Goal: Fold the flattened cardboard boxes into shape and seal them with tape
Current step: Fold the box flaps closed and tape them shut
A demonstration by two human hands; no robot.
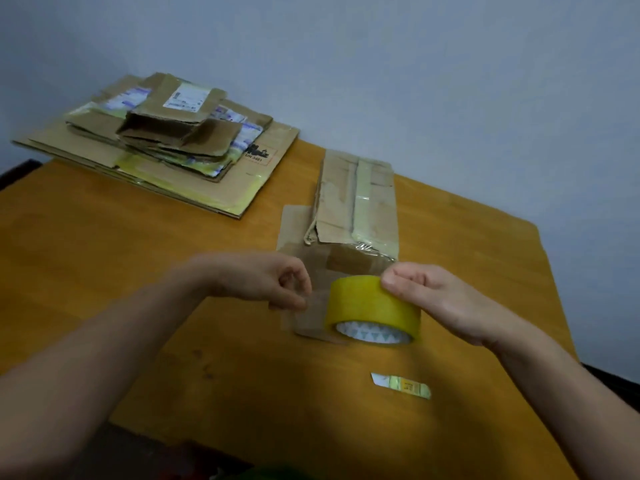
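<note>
Yellow tape roll [374, 308] looks light and stiff to us; our right hand [433, 299] grips its rim, and our left hand [273, 284] pinches the thin, sticky tape end [316, 306]

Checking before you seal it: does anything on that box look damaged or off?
Yes. The box is worn: its top flap is torn and ragged along the near left edge, and old tape is crumpled at the near right corner.
</note>
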